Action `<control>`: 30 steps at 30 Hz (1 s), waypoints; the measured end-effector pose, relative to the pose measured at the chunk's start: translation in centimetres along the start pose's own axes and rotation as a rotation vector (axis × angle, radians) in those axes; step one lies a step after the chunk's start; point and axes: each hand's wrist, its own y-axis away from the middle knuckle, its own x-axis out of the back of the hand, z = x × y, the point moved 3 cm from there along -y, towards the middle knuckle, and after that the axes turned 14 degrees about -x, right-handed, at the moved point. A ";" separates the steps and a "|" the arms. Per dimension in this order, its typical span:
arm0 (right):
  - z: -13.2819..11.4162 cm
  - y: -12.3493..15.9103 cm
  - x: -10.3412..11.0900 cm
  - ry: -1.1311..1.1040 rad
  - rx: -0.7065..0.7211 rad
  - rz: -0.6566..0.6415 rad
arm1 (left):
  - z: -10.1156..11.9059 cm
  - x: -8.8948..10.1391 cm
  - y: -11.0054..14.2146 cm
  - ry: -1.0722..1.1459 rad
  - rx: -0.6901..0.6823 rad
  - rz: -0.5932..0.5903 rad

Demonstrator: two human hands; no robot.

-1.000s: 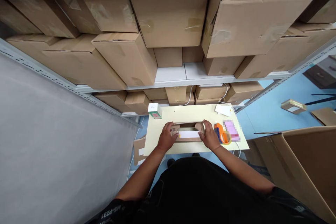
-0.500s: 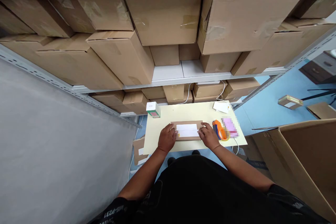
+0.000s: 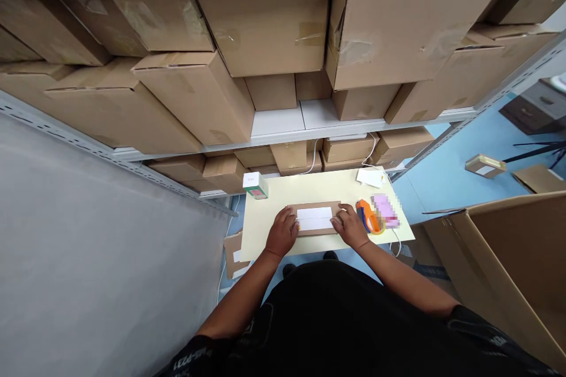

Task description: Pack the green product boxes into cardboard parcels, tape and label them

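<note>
A brown cardboard piece [image 3: 316, 232] lies lengthwise near the front edge of the pale yellow table [image 3: 283, 188]; whether it is a flat sheet or a thin box I cannot tell. On top of it is a white paper [image 3: 314, 218] with a crease or line across it. My left hand [image 3: 282, 232] grips the cardboard's left end, fingers curled at the paper's left edge. At the right end my right hand [image 3: 350, 227] is closed on the cardboard, thumb by the paper's right edge. An orange and blue tape dispenser [image 3: 370, 217] sits just right of my right hand.
A small white and green box [image 3: 255, 185] stands at the table's back left. White papers [image 3: 370, 177] and a pink blurred item [image 3: 385, 210] are on the right. Shelves of cardboard boxes [image 3: 265, 26] rise behind; a large open carton [image 3: 495, 259] is at right.
My view has shifted slightly, so the shelves sit a little further left and the table slightly higher. Both hands keep their places on the cardboard.
</note>
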 end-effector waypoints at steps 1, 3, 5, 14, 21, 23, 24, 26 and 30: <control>0.0 0.0 0.0 0.011 0.009 -0.001 | 0.0 0.0 0.1 -0.010 -0.003 -0.005; -0.1 0.1 0.1 0.035 0.025 -0.004 | -0.1 -0.1 0.2 -0.024 0.004 -0.009; -0.2 0.2 0.1 0.051 0.029 -0.002 | 0.0 -0.1 0.4 -0.025 0.021 -0.009; -0.3 0.6 0.9 -0.123 -0.049 0.020 | -0.3 0.8 1.1 0.185 0.189 0.105; 4.4 -0.1 -1.8 -0.654 -0.518 -0.085 | -5.2 -1.2 3.1 0.777 0.739 0.260; 5.7 -0.3 -3.2 -0.700 -0.596 -0.211 | -6.3 -1.7 3.5 0.839 0.817 0.222; 6.1 -0.4 -3.7 -0.702 -0.596 -0.266 | -6.6 -2.0 3.6 0.850 0.842 0.205; 6.6 -0.5 -4.4 -0.703 -0.554 -0.338 | -6.9 -2.4 3.8 0.846 0.864 0.154; 6.5 -0.8 -4.1 -0.642 -0.542 -0.328 | -6.4 -2.5 3.5 0.747 0.789 0.045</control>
